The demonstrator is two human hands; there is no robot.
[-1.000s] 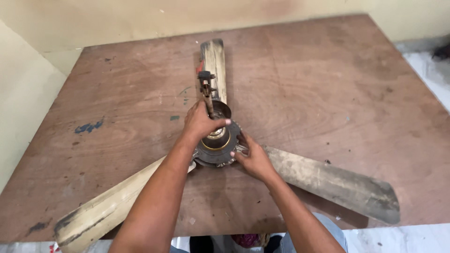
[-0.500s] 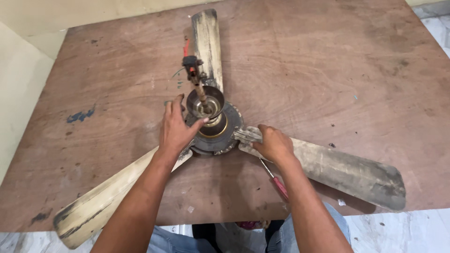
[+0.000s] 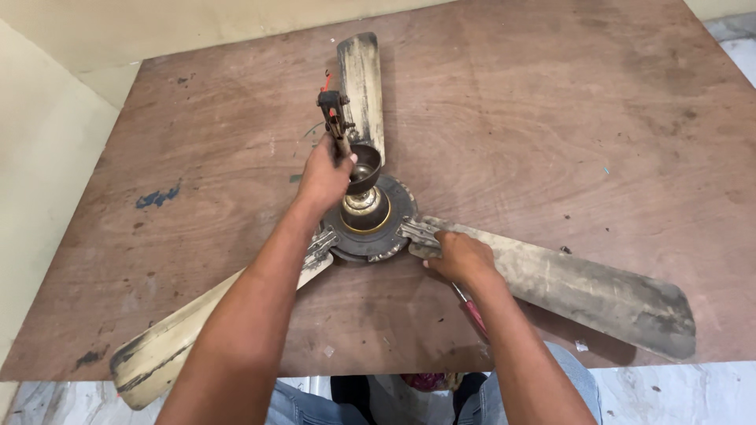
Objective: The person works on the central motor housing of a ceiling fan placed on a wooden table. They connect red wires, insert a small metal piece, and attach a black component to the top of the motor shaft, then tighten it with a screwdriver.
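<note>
Brown plywood table, with old ceiling fan lying flat near the middle, three dirty cream blades spread out. Left hand closed around the down rod just above the brass cup, fingers wrapped tight. Right hand curled shut on a red-handled screwdriver, resting on the blade bracket beside the hub. Probably a steadying step, motor held while tool near the bracket. For next move, needed: tip seated square in a screw head, now hidden under the hand. Left blade tip past the front table edge, right blade tip close to it; wide bare wood behind and to the right for turning the fan
</note>
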